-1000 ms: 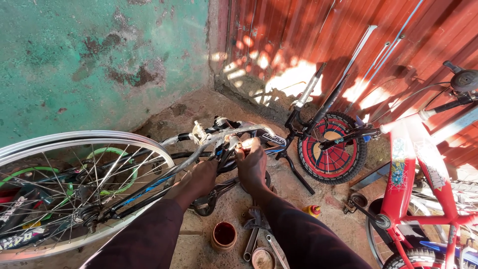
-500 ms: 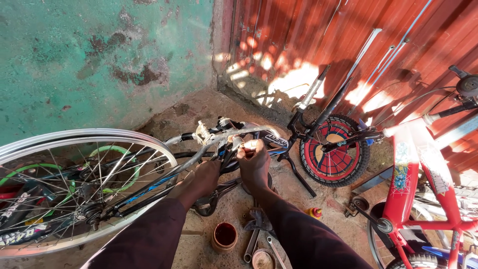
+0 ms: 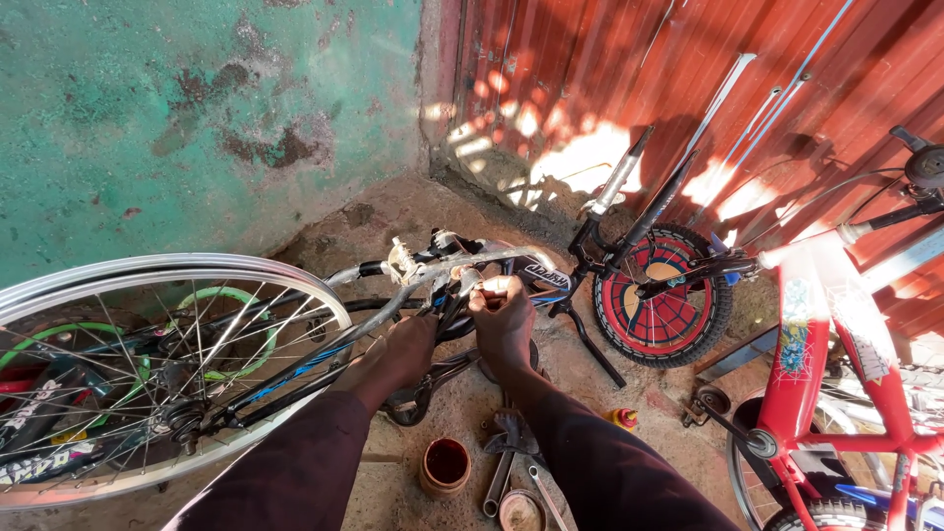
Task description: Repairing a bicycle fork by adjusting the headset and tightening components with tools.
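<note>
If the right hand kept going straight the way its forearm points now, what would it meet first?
The right hand points up and away, toward the red metal wall. It is already against the bike frame lying on its side, so that comes first. Past it lies bare dirt floor, then probably the wall's base, though depth is unclear.

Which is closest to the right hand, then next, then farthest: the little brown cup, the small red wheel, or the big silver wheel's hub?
From the right hand:
1. Brown cup, on the ground below.
2. Small red wheel, to the right.
3. Big silver wheel's hub, far left.
</note>
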